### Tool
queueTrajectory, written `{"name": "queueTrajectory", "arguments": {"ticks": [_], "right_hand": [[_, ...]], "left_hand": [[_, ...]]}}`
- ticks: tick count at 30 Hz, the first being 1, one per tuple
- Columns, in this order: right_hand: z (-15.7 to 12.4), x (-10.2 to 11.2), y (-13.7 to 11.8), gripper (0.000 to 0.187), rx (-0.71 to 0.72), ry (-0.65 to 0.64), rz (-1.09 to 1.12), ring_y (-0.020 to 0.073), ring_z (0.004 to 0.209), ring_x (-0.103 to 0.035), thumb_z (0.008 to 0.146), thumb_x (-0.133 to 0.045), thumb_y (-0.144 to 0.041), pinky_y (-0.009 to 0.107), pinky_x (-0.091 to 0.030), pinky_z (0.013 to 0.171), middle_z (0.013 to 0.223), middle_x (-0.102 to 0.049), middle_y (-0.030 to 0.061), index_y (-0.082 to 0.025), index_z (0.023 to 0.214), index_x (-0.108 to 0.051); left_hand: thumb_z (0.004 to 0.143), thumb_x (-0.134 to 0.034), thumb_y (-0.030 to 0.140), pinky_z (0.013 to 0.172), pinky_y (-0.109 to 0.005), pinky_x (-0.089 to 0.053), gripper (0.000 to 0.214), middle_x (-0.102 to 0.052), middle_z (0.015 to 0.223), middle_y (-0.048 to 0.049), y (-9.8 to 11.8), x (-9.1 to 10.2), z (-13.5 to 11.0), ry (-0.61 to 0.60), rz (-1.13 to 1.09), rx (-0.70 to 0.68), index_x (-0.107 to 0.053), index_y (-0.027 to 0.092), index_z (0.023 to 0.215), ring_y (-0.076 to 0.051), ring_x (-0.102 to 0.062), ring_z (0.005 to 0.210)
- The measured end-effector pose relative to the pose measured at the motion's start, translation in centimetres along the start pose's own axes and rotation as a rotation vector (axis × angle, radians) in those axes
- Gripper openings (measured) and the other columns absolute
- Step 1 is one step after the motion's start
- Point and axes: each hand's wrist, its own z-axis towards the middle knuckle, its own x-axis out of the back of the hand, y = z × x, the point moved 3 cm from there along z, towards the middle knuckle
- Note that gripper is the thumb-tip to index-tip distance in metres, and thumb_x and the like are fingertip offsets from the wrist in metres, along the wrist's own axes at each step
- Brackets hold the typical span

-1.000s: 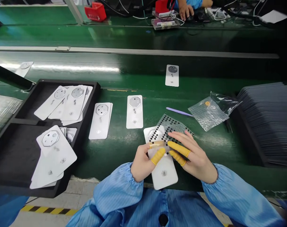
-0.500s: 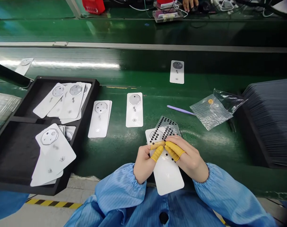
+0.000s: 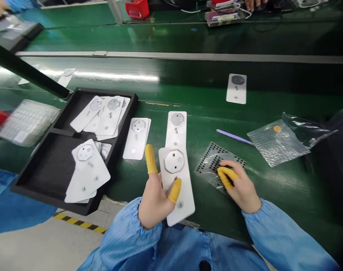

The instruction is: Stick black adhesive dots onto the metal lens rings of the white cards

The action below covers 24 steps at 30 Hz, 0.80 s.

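My left hand holds a white phone back cover with an octagonal-edged round camera area at its top. The thumb, in a yellow finger cot, presses on the cover's face; the index finger, also in a yellow cot, points up beside its left edge. The other fingers are hidden beneath. My right hand is closed over the right part of a clear sheet of small black dots, just right of the cover. Its fingertips are partly hidden. Another white cover lies behind the held one.
Left, a black tray bears several covers, beside two overlapping covers on the green bench. Purple tweezers lie by a bubble-wrap pouch at right. One cover lies further back. A co-worker's hand shows at the top.
The dotted sheet has moved off the cover onto the bench at right, with my right hand. My left hand has moved left and holds the cover alone. The view has swung left.
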Motion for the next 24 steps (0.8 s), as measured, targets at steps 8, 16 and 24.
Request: {"name": "queueTrajectory", "arguments": {"ticks": [8, 16, 24], "right_hand": [[2.5, 4.7, -6.2, 0.033, 0.009, 0.182, -0.072, 0.0204, 0.091, -0.061, 0.078, -0.064, -0.008, 0.046, -0.043, 0.103, 0.093, -0.059, 0.0043, -0.023, 0.106, -0.057], [1.7, 3.6, -7.8, 0.036, -0.054, 0.106, -0.059, 0.0176, 0.088, -0.066, 0.087, -0.055, -0.016, 0.041, -0.040, 0.106, 0.095, -0.067, -0.0016, -0.031, 0.119, -0.054], [1.1, 4.0, -7.0, 0.046, 0.155, -0.006, -0.079, 0.0226, 0.107, -0.064, 0.089, -0.048, -0.016, 0.046, -0.042, 0.105, 0.114, -0.067, 0.0035, -0.030, 0.132, -0.047]], "left_hand": [[0.082, -0.062, 0.025, 0.077, -0.034, -0.056, 0.042, -0.069, 0.103, -0.0063, 2.0, -3.5, -1.0, -0.183, -0.003, -0.059, -0.049, 0.023, 0.121, -0.023, -0.068, 0.085], [0.079, -0.063, 0.022, 0.070, -0.034, -0.053, 0.038, -0.071, 0.101, -0.0045, 2.3, -5.5, -1.5, -0.268, 0.217, -0.102, -0.054, 0.023, 0.116, -0.025, -0.068, 0.080], [0.081, -0.059, 0.026, 0.060, -0.031, -0.050, 0.025, -0.071, 0.100, -0.0078, 2.2, -6.1, -1.6, -0.268, 0.350, -0.127, -0.056, 0.020, 0.105, -0.023, -0.067, 0.070]]}}
